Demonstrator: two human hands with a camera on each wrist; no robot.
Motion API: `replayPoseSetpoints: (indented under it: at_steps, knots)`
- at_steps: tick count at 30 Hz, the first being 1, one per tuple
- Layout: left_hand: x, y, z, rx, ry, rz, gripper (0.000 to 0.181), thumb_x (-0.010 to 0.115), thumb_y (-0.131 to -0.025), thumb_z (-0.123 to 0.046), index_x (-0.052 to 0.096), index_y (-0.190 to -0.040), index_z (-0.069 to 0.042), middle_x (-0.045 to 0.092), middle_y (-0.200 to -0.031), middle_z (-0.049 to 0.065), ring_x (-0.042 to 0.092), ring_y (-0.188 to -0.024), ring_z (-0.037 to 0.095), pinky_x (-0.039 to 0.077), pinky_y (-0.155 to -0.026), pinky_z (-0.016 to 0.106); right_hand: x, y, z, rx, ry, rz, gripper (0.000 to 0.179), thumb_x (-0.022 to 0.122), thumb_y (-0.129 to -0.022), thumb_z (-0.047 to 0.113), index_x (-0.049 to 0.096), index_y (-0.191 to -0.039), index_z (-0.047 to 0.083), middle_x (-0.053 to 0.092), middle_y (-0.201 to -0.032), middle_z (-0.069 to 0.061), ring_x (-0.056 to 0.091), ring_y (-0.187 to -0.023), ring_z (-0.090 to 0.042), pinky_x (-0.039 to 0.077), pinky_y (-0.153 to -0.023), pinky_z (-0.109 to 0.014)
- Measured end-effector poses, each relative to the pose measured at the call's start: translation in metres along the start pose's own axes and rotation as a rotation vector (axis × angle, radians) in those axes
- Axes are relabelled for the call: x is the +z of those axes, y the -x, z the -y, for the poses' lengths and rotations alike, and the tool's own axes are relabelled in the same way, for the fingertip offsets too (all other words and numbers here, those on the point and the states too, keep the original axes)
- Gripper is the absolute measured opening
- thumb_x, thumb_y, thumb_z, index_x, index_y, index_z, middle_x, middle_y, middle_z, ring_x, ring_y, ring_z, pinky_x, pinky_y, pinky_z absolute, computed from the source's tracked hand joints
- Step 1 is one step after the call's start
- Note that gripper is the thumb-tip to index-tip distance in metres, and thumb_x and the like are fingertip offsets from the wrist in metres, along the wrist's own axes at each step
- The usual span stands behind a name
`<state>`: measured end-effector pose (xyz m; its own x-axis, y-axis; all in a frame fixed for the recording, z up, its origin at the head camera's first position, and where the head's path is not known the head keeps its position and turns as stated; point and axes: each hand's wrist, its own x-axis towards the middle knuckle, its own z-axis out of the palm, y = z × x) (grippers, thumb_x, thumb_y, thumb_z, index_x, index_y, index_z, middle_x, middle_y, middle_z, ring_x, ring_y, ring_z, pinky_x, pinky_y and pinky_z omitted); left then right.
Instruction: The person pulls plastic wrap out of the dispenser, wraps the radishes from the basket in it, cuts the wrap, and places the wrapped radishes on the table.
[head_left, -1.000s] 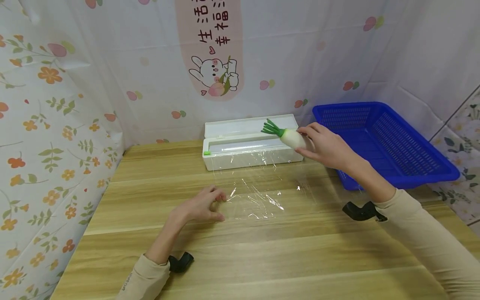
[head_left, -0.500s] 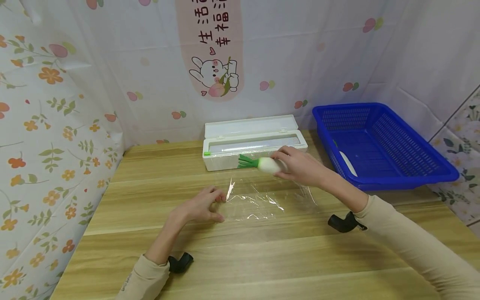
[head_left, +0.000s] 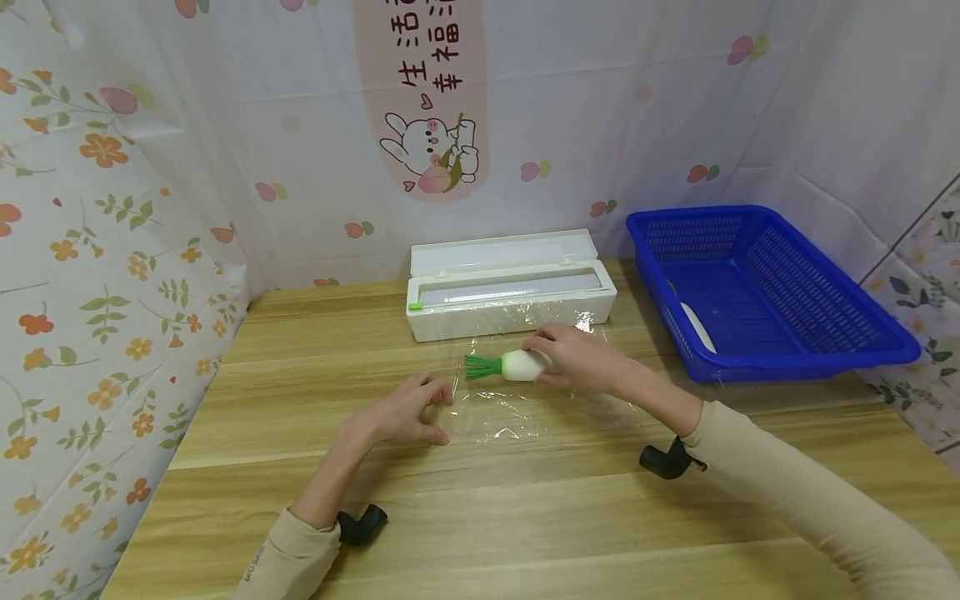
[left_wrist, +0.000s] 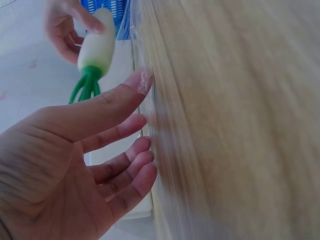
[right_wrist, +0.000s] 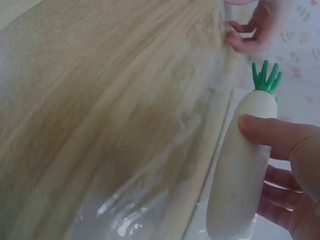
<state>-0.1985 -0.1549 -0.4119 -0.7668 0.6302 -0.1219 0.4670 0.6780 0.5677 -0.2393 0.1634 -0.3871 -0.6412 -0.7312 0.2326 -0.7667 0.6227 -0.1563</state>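
My right hand [head_left: 585, 358] grips a white radish [head_left: 519, 365] with green leaf stalks, thumb on one side and fingers on the other. The radish lies sideways low over a sheet of cling film [head_left: 498, 414], stalks pointing left. In the right wrist view its long white body [right_wrist: 240, 170] shows in the grip. My left hand [head_left: 403, 410] rests at the film's left edge, fingers loosely bent. Its thumb [left_wrist: 120, 100] and fingertips touch the film and tabletop in the left wrist view. The film runs forward from a white dispenser box [head_left: 517, 318] with its lid raised.
A blue plastic basket [head_left: 810, 364] stands at the right, with another white, radish-like thing [head_left: 697, 327] inside. Behind the box hangs a printed curtain [head_left: 300, 167]. The wooden table [head_left: 525, 525] extends toward me.
The right hand has brought the radish left and down from in front of the box to low over the film. The left hand stays in place.
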Motion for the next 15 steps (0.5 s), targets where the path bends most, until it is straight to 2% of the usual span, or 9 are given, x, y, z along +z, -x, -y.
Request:
replayPoseSetpoints:
  at_steps: [7,15]
  knots:
    - [0.0,0.0,-0.001,-0.012,0.008,0.006,0.043,0.087,-0.081,-0.019,0.058,-0.112,-0.008,0.051,-0.114,0.008,0.05,-0.109,0.027,0.045,-0.093,0.044,0.012,-0.004,0.002,-0.028,0.041,0.013,0.048,0.088,-0.079,0.02,0.068,-0.12,0.004,0.066,-0.113,-0.014,0.066,-0.098,-0.03,0.057,-0.082,-0.044]
    - [0.0,0.0,-0.001,-0.005,0.007,-0.005,0.044,0.087,-0.08,-0.018,0.059,-0.111,-0.007,0.052,-0.113,0.008,0.051,-0.108,0.027,0.045,-0.093,0.043,0.023,-0.006,0.002,0.012,-0.036,0.061,0.05,0.084,-0.084,0.016,0.065,-0.128,0.001,0.063,-0.117,-0.015,0.062,-0.105,-0.03,0.054,-0.091,-0.046]
